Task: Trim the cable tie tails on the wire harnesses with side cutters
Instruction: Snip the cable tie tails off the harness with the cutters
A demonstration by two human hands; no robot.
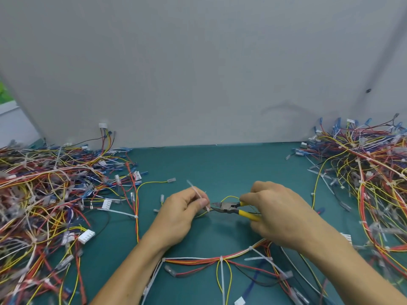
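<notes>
Pinching a cable tie tail (193, 187) over the middle of the green bench (220, 164), the left hand (182, 214) steadies it; the right hand (277, 214) grips the side cutters (229, 208), jaws parted at the tie. Long tails on the harness (198, 260) by the front edge, plus the left heap (44, 194) and right heap (374, 172), suggest much is left. A grey partition (198, 73) backs the bench.

left hand (182, 213) pinching cable tie (198, 194), right hand (278, 213) gripping side cutters (233, 208)

Handle ends of yellow-handled steel side cutters (230, 207) inside right hand (279, 214) grip; tangled multicoloured wire harness heaps (44, 205) past both side edges.
</notes>
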